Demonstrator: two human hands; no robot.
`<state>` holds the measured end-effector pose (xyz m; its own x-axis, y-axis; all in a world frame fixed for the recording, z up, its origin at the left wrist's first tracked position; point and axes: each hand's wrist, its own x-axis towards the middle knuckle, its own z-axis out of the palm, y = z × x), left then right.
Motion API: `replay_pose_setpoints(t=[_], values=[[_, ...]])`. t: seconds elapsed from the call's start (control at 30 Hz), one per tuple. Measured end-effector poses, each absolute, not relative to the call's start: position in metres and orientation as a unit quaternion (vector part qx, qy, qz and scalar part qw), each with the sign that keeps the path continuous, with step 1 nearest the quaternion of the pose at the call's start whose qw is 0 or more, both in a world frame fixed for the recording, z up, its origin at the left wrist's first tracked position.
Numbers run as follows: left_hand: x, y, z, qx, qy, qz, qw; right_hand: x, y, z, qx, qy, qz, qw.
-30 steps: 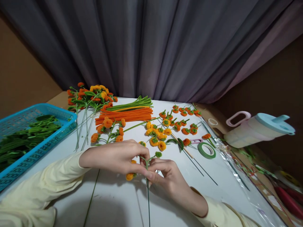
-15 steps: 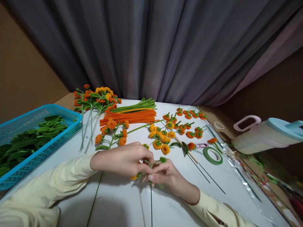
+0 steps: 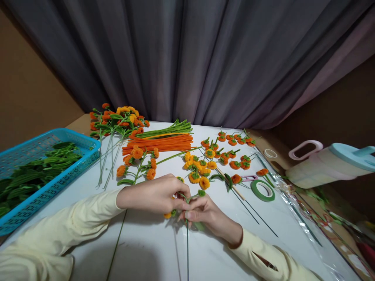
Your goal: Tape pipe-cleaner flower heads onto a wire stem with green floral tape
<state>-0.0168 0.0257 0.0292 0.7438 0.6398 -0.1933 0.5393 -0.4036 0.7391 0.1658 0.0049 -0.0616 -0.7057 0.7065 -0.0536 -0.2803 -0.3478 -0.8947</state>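
Observation:
My left hand [image 3: 158, 195] and my right hand [image 3: 209, 215] meet over the front middle of the white table, both closed in a pinch on a chenille flower stem. Its thin dark green wire [image 3: 188, 249] runs straight down from between the fingertips toward me. A small green bud [image 3: 201, 192] on a short stalk sticks up above my right fingers. Under my left hand a yellow flower [image 3: 168, 215] partly shows. The exact pinch point is hidden by the fingers. Just beyond lie loose yellow flowers [image 3: 204, 182] and a branch of orange flowers [image 3: 137, 166].
A blue basket [image 3: 88, 153] of green leaves stands at left. Finished flower stems [image 3: 117, 121] and orange pipe cleaners [image 3: 158, 144] lie behind. Rightward are orange flowers [image 3: 234, 165], green tape [image 3: 263, 196], a wooden stick [image 3: 238, 193] and a tumbler [image 3: 322, 168].
My right thumb and fingers have shifted slightly up and closer against my left fingertips. The bud has tilted a little with the stem. The view has moved slightly.

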Motion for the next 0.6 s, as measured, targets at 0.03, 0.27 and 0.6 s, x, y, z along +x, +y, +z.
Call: replay_pose_setpoints(t=[0.03, 0.27, 0.6], values=[[-0.0168, 0.0255, 0.0290, 0.836, 0.353, 0.060, 0.415, 0.1659, 0.0051, -0.0625, -0.221, -0.477, 0.791, 0.313], [-0.0172, 0.0237, 0.0270, 0.835, 0.349, 0.062, 0.421, 0.1667, 0.0058, -0.0663, -0.220, -0.481, 0.786, 0.319], [-0.0174, 0.0236, 0.0262, 0.839, 0.351, 0.057, 0.412, 0.1655, 0.0053, -0.0649, -0.225, -0.476, 0.791, 0.313]])
